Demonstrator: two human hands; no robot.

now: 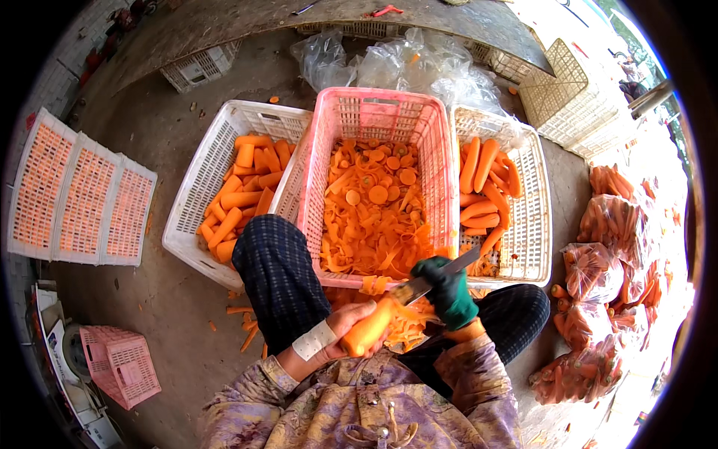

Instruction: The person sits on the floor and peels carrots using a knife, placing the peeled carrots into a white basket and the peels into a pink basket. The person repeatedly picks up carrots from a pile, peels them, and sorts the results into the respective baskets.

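Note:
My left hand (336,331), bare with a pale patch on the wrist, holds a peeled carrot (367,331) with its thick end towards me. My right hand (449,292), in a dark green glove, grips a long metal blade tool (431,279) whose near end lies against the far part of the carrot. Beyond both hands a pink plastic crate (311,196) holds carrot peelings (364,236) and round slices (378,195). Peeled carrots (227,224) fill part of the white crate (196,185) on the left; more carrots (485,163) lie in the white crate (533,207) on the right.
Bags of carrots (592,275) are piled at the right. Clear plastic bags (415,64) lie beyond the crates, near a low table (269,22). A tall white crate (84,196) and a small pink crate (123,365) stand at the left. Peelings are scattered between my knees.

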